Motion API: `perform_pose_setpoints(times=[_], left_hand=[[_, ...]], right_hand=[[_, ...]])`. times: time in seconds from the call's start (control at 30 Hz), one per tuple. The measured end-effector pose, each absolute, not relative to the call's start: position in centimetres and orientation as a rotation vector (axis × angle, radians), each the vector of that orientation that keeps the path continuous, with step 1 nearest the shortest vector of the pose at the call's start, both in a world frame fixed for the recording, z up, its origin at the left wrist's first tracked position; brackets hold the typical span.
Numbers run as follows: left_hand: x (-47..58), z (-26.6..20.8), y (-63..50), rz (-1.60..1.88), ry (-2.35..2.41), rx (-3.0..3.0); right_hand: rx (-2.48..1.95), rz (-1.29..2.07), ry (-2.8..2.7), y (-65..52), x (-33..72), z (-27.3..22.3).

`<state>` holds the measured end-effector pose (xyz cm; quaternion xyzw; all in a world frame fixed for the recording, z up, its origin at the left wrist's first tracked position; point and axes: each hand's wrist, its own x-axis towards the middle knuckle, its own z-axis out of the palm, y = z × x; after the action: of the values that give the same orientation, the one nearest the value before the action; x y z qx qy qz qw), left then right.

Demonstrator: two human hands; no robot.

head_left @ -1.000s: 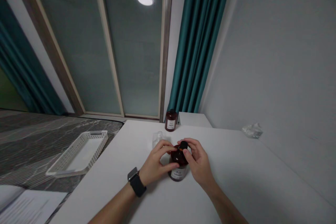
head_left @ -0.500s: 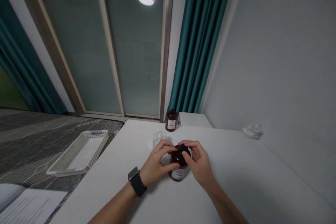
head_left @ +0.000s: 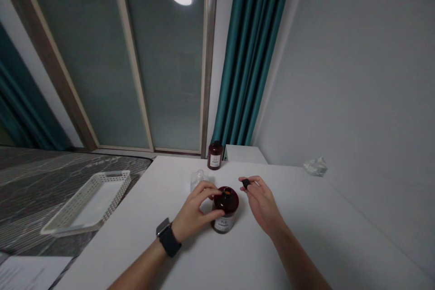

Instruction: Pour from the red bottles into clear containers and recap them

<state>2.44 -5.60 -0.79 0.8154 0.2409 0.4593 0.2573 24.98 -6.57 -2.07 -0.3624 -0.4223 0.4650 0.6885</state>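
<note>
A dark reddish-brown bottle (head_left: 224, 223) with a white label stands upright on the white table, its mouth uncovered. My left hand (head_left: 197, 210) is wrapped round its shoulder, thumb in front and fingers behind. To the right of the bottle, my right hand (head_left: 261, 201) pinches a small black cap (head_left: 246, 183), held above the table and apart from the bottle. Just behind my left hand sits a clear glass or plastic item (head_left: 199, 178), partly covered by my fingers. Farther back stands a second, similar brown bottle (head_left: 215, 156) with its black cap on.
A white perforated basket (head_left: 90, 204) lies left of the table (head_left: 163, 176), on a dark patterned surface. Printed paper (head_left: 34, 272) shows at the lower left. Crumpled clear plastic (head_left: 315, 166) rests by the wall at the right back. A white box-like shape (head_left: 246, 154) is behind the table.
The black cap has come off the bottle and moved right in my right hand. My left hand keeps its hold on the bottle. The view has shifted slightly to the right.
</note>
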Motion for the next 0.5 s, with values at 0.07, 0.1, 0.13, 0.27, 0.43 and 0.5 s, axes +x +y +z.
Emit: perform_pose_setpoints(times=[0.07,0.1,0.13,0.27,0.43,0.5], left_hand=[[2.4,-0.8,-5.6,1.237,0.659,2.211],[2.4,-0.8,-5.6,1.231,0.662,2.212],[2.4,-0.8,-5.6,1.226,0.665,2.212],[2.4,-0.7,-5.6,1.219,0.681,2.210],[2.4,-0.8,-5.5,1.232,0.670,2.209],[2.4,-0.8,-5.5,1.236,0.668,2.201]], right_hand=[[-0.786,1.113,-0.948,-6.5,25.4,-2.0],[-0.784,1.136,-0.962,-6.5,25.5,-2.0],[-0.789,1.150,-0.983,-6.4,25.7,-2.1],[-0.895,1.037,-1.147,-6.1,26.2,-2.8],[-1.141,0.694,-1.389,-5.0,27.2,-4.6],[-1.195,0.597,-1.441,-4.5,27.8,-5.3]])
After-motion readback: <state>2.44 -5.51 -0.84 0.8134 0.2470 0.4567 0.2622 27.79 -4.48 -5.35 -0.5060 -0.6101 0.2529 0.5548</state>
